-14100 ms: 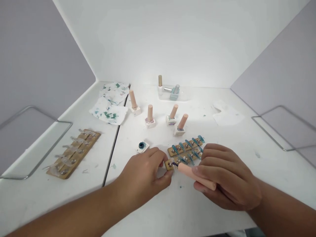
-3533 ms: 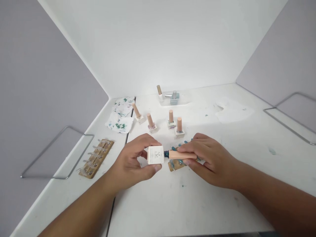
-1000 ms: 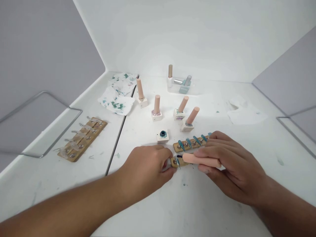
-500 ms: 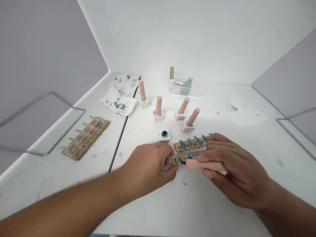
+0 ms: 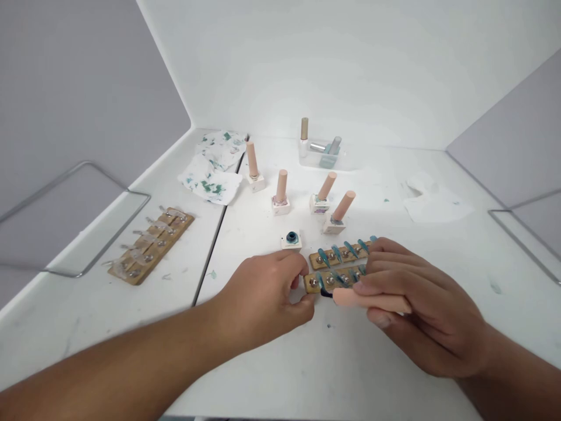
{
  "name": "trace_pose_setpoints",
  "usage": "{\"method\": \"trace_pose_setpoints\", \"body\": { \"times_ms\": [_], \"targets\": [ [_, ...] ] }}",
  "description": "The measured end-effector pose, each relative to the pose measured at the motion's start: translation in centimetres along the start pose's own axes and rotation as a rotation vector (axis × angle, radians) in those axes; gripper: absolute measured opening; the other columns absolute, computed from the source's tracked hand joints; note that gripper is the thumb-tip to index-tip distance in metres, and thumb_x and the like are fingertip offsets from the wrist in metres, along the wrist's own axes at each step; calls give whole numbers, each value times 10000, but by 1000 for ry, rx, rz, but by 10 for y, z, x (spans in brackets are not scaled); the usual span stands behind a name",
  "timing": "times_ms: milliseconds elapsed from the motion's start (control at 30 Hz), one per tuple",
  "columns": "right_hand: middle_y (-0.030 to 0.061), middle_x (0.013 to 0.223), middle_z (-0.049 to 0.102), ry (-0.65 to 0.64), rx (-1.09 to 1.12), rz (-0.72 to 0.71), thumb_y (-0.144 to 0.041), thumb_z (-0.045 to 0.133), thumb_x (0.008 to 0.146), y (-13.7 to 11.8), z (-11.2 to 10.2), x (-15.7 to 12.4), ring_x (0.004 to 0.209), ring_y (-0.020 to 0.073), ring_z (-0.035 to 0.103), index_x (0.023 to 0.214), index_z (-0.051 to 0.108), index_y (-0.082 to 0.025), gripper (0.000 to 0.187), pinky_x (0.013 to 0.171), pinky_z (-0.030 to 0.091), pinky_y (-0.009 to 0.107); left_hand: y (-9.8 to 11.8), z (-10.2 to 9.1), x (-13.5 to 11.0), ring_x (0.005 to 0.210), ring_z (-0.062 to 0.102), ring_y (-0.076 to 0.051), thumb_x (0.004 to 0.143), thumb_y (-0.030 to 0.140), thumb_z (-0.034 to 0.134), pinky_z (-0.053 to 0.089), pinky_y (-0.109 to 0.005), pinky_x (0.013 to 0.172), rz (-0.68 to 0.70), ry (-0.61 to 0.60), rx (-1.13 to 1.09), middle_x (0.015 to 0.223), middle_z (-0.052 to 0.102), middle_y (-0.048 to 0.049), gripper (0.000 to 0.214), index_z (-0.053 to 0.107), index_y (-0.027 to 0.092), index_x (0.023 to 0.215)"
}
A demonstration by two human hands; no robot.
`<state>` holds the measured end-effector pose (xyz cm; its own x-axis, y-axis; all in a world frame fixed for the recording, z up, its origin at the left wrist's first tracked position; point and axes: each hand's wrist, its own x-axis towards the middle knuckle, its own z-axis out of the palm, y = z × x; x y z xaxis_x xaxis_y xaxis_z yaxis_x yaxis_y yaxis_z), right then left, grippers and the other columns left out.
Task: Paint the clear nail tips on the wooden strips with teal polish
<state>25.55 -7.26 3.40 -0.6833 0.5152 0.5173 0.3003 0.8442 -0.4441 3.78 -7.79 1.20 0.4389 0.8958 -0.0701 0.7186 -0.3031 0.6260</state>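
Observation:
My right hand [image 5: 432,310] grips the peach handle of a nail polish brush [image 5: 363,300], its dark bristles touching the leftmost nail tip [image 5: 320,282] on the nearer wooden nail stand [image 5: 312,285]. With thumb and fingers, my left hand [image 5: 269,292] pinches the left end of that stand. Just behind lies a second wooden stand [image 5: 314,261] bearing several teal nail tips [image 5: 336,253]. My right fingers hide the right ends of both stands. An uncapped white polish bottle [image 5: 291,241], dark teal around its neck, stands beyond my left hand.
Several peach-capped polish bottles [image 5: 281,202] stand farther back. Behind them is a clear tray [image 5: 307,156] holding polish bottles. Stained wipes [image 5: 214,186] and a stand of clear nail tips [image 5: 153,245] lie left. A white wipe [image 5: 433,202] is at right.
The brush in my right hand has shifted slightly right and down, so its dark bristles now show against the leftmost nail tip. My left hand stays on the stand.

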Motion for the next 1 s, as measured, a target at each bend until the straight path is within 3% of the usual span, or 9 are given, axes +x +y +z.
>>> {"method": "trace_pose_setpoints", "body": {
  "times_ms": [133,267,433,633,867,1000],
  "targets": [
    [-4,681,545,56,6,-7,-75,504,760,1,2,1,583,114,449,975,503,-125,221,642,371,319,1,-1,0,571,454,-109,695,256,550,319,-230,499,2,0,-6,679,538,22,81,534,196,747],
    [-7,681,553,24,-42,18,-77,492,772,3,4,0,592,120,470,975,508,-145,215,665,367,328,2,-3,0,562,442,-105,696,257,548,327,-231,501,-15,-29,-19,666,521,25,81,532,192,740],
    [9,697,591,-36,49,-19,-116,483,777,-1,1,1,609,136,515,949,512,-149,178,688,386,351,2,-4,0,572,438,-109,692,253,549,331,-233,504,-6,-25,-30,682,525,18,85,525,191,744],
    [13,697,575,67,-3,-29,-93,481,765,1,2,2,593,135,507,1001,497,-139,241,641,397,330,1,-3,0,565,428,-106,695,251,551,322,-228,495,14,-29,-23,677,512,20,82,521,193,746],
    [5,659,578,-36,66,-36,-109,469,756,-3,-1,1,587,141,512,921,518,-149,177,670,390,353,0,0,0,552,426,-102,695,243,551,310,-222,482,25,-4,-24,663,512,23,73,533,194,746],
    [13,671,578,-6,74,-32,-75,476,730,-3,-4,1,595,146,527,960,521,-134,242,678,402,362,-1,2,-1,563,438,-102,689,252,573,314,-225,495,28,22,-40,680,521,27,109,534,199,775]
  ]
}}
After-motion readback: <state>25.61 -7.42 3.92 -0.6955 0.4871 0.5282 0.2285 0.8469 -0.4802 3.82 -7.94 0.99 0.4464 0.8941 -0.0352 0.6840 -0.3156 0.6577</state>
